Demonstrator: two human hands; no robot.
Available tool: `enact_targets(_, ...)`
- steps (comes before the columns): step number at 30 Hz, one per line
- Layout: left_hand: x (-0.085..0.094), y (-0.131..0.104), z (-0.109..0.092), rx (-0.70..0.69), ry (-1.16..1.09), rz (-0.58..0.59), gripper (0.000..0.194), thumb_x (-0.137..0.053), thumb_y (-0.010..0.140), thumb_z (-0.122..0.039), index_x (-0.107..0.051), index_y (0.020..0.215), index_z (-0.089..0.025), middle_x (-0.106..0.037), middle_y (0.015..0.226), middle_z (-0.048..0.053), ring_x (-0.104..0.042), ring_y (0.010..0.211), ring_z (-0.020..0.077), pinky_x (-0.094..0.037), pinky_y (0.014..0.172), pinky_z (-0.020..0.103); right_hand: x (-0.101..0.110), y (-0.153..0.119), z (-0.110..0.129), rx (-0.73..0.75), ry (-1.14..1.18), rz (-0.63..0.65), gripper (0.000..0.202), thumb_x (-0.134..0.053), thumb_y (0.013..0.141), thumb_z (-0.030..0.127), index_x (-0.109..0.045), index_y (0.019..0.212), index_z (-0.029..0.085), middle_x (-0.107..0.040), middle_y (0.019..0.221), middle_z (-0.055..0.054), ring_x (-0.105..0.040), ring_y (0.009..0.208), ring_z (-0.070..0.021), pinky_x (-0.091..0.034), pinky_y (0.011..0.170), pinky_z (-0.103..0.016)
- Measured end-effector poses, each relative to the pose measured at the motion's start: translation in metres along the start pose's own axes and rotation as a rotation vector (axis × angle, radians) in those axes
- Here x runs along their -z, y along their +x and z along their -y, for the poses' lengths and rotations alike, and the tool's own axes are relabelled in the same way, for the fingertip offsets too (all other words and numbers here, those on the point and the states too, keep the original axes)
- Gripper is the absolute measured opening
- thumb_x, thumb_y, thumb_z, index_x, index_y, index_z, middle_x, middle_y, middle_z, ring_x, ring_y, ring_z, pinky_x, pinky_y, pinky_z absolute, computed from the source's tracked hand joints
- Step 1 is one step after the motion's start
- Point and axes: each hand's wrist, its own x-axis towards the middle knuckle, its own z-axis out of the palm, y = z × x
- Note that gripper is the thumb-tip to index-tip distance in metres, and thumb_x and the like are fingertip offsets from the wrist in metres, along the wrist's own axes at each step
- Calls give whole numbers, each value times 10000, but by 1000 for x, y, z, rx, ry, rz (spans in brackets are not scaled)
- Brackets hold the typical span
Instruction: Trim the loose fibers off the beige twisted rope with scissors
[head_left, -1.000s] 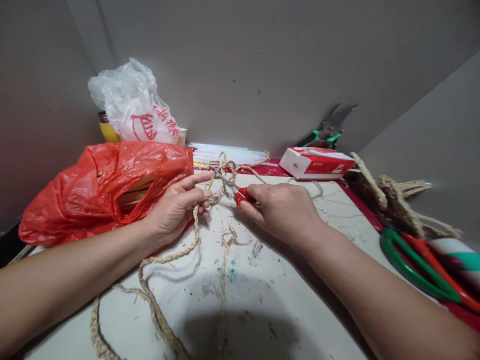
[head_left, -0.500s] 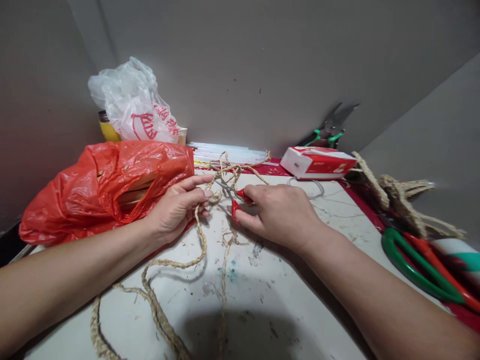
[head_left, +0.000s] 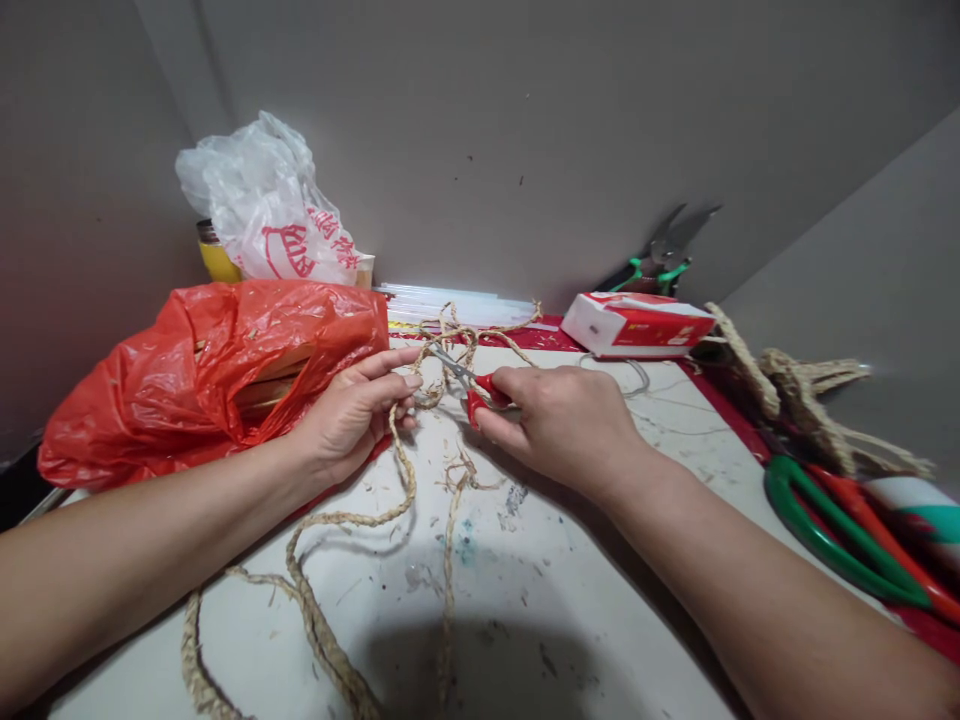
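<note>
A braided straw rope (head_left: 401, 470) winds over the white table from the front edge up to my left hand (head_left: 364, 405). That hand pinches the rope between thumb and fingers, its index finger stretched along the far side. My right hand (head_left: 559, 415) has thumb and fingers in the red handles of small scissors (head_left: 459, 370). Their blades point left, close to the rope beside my left fingertips, and look nearly closed. Behind the blades lies a loose tangle of the same rope. A thinner straw strand (head_left: 448, 560) with a frayed end runs down the table's middle.
A red plastic bag (head_left: 187, 360) holding straw-coloured strips fills the left side, with a white bag (head_left: 266, 210) behind. Clear sticks (head_left: 457, 303), a red-and-white box (head_left: 637, 325) and pruning shears (head_left: 664, 250) line the back. Large green-and-orange handles (head_left: 840, 545) and rope bundles (head_left: 810, 390) lie right.
The scissors' handles have come closer together, with the blades drawn narrower. My right hand has shifted very slightly right; my left hand holds about the same place.
</note>
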Motion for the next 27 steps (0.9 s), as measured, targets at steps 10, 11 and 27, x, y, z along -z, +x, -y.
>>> enact_targets(10,-1,-1,1,23,3,14,308,-678,701,-77,-648,993,-170,-559,608,-35,-502,509,65,-453,510,196,0,1,6,-4,-26,24,352,-446,818,482,-630,794,183,-671,686,-60,-546,563,-172,-171,522,-279)
enact_targets(11,-1,-1,1,27,3,12,305,-679,700,-76,-646,988,-171,-561,607,-35,-502,509,66,-452,507,195,0,1,6,-3,-26,29,354,-443,827,480,-633,786,185,-668,673,-56,-543,557,-169,-168,520,-278)
enact_targets(27,0,-1,2,28,-3,22,279,-704,673,-82,-658,935,-165,-568,592,-38,-512,501,69,-452,505,202,1,0,7,-4,-24,-28,360,-466,785,495,-640,815,182,-668,675,-53,-536,549,-169,-182,525,-276)
